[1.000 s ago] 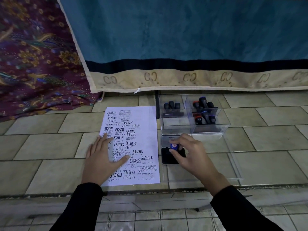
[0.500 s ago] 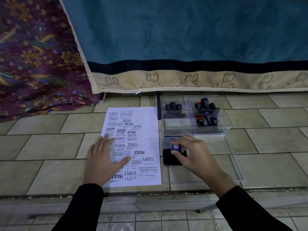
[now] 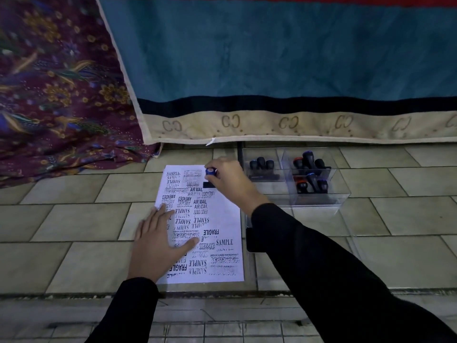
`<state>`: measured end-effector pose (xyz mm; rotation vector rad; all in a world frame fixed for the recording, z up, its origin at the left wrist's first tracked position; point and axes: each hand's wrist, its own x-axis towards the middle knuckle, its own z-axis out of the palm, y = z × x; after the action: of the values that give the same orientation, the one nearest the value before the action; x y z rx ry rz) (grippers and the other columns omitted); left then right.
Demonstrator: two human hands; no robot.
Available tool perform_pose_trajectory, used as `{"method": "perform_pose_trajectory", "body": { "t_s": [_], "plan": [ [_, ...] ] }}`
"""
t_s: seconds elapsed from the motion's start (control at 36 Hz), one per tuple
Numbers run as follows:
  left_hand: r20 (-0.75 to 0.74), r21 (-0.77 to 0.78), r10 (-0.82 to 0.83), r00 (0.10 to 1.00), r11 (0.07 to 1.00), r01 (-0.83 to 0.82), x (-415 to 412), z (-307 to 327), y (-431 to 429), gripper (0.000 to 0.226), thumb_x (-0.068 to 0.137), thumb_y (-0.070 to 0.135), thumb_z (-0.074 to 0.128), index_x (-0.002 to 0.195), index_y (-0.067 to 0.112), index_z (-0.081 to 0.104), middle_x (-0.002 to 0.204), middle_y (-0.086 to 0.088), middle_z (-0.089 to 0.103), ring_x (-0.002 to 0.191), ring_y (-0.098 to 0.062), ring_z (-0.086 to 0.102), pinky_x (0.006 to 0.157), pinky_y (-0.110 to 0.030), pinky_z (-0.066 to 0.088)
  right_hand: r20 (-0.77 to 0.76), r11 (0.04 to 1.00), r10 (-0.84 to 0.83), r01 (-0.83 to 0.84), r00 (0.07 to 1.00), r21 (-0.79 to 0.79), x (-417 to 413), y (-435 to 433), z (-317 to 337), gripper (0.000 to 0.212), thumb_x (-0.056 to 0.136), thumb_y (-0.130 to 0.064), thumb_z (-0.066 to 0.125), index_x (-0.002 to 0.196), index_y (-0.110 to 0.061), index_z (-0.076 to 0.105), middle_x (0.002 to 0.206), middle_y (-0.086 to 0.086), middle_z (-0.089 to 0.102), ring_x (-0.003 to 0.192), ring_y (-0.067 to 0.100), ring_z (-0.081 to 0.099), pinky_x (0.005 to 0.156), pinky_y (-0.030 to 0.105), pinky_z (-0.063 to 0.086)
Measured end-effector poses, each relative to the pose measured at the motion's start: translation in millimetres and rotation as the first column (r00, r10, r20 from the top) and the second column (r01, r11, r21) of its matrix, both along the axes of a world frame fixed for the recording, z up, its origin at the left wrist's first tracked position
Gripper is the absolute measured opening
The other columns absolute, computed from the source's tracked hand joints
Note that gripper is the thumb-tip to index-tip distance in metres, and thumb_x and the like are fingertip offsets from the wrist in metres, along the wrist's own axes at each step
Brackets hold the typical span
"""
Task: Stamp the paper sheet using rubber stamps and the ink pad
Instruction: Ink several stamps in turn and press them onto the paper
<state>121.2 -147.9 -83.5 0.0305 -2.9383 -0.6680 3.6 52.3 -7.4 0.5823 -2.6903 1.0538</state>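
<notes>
A white paper sheet (image 3: 226, 219) covered with black stamp marks lies on the tiled floor. My left hand (image 3: 158, 241) lies flat on its left side, fingers spread. At the sheet's top right my right hand (image 3: 228, 180) grips a blue-topped rubber stamp (image 3: 210, 172), whose black base sits on the paper. The ink pad (image 3: 248, 240) is to the right of the sheet, almost wholly hidden under my right forearm.
A clear plastic box (image 3: 319, 201) with several black stamps in its compartments stands right of the paper. A blue and beige blanket (image 3: 272, 70) hangs behind. Patterned purple cloth (image 3: 57, 95) lies at the left. A floor step edge runs just below the sheet.
My right hand has carried the blue-topped stamp from the ink pad to the top right of the paper. My left hand stays flat on the sheet.
</notes>
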Motion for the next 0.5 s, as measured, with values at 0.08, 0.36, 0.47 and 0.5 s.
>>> {"method": "perform_pose_trajectory", "body": {
  "t_s": [0.08,0.36,0.47,0.5],
  "plan": [
    [-0.003,0.002,0.002,1.0,1.0,-0.001,0,-1,0,0.106,0.06,0.093,0.038,0.143,0.029,0.036,0.16,0.012,0.019,0.147,-0.003,0.008,0.122,-0.035,0.005,0.028,0.998,0.013,-0.014,1.0,0.069,-7,-6,-5,0.022,0.087,-0.012,0.063,0.108,-0.004,0.066,0.106,0.014,0.062,0.095,0.026,0.059,0.082,0.029,0.046],
    [0.006,-0.006,0.001,1.0,1.0,-0.001,0,1,0,0.104,0.061,0.092,0.039,0.144,0.03,0.034,0.16,0.013,0.017,0.147,-0.003,0.007,0.122,-0.036,0.005,0.064,0.997,-0.012,0.007,0.998,0.078,-13,-9,-13,0.025,0.088,-0.012,0.063,0.111,-0.004,0.065,0.109,0.015,0.061,0.095,0.027,0.059,0.08,0.026,0.044],
    [0.002,-0.004,-0.001,1.0,1.0,0.001,0,2,1,0.104,0.061,0.092,0.039,0.144,0.029,0.035,0.16,0.012,0.019,0.148,-0.004,0.008,0.122,-0.037,0.007,0.083,0.996,-0.01,0.003,0.997,0.085,-12,-11,-16,0.023,0.088,-0.011,0.062,0.11,-0.004,0.064,0.108,0.016,0.06,0.093,0.028,0.06,0.081,0.03,0.047],
    [0.002,-0.003,-0.001,1.0,1.0,0.001,0,2,1,0.104,0.061,0.092,0.04,0.144,0.029,0.035,0.16,0.012,0.019,0.148,-0.005,0.009,0.122,-0.037,0.007,0.087,0.996,-0.009,0.001,0.996,0.086,-12,-11,-17,0.022,0.088,-0.01,0.062,0.109,-0.003,0.064,0.107,0.016,0.06,0.093,0.028,0.06,0.081,0.031,0.048]
  ]
}}
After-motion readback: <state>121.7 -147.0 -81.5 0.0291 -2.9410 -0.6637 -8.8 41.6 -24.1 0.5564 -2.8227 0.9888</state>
